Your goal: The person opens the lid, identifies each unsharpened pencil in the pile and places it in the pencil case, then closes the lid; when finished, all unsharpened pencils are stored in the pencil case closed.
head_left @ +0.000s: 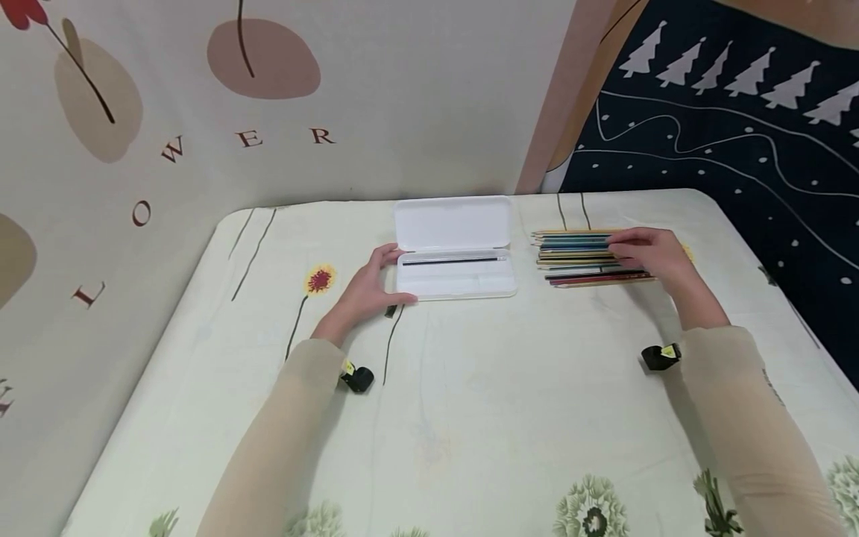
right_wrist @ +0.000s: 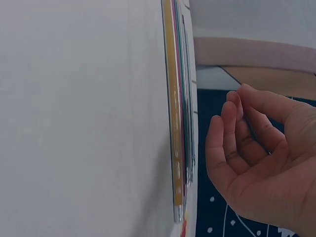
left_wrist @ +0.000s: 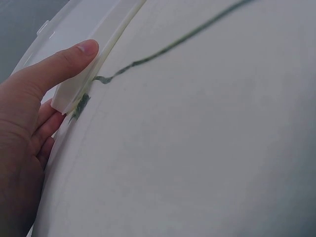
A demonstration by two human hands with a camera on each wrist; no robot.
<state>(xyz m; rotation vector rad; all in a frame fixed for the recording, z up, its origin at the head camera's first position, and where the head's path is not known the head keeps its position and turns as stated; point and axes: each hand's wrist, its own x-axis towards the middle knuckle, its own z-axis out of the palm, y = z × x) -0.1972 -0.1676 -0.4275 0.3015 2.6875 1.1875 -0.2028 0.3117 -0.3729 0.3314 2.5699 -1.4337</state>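
Observation:
A white pencil case (head_left: 436, 280) lies with its hinged lid (head_left: 452, 224) folded back. One dark pencil (head_left: 452, 261) lies lengthwise along its tray. My left hand (head_left: 365, 291) grips the left end of the case, the thumb at the front edge and the fingers round the far corner. To the right, a row of colored pencils (head_left: 570, 257) lies side by side on the cloth. Over their right ends hovers my right hand (head_left: 647, 257), its fingers bent and the thumb close to the index fingertip. Nothing shows between those fingertips in the right wrist view.
A pale flowered cloth (head_left: 483, 388) covers the table. Behind it hangs a printed curtain (head_left: 429, 112), with a navy tree-patterned cloth (head_left: 711, 171) at the right. Small black devices (head_left: 358, 379) sit at both wrists.

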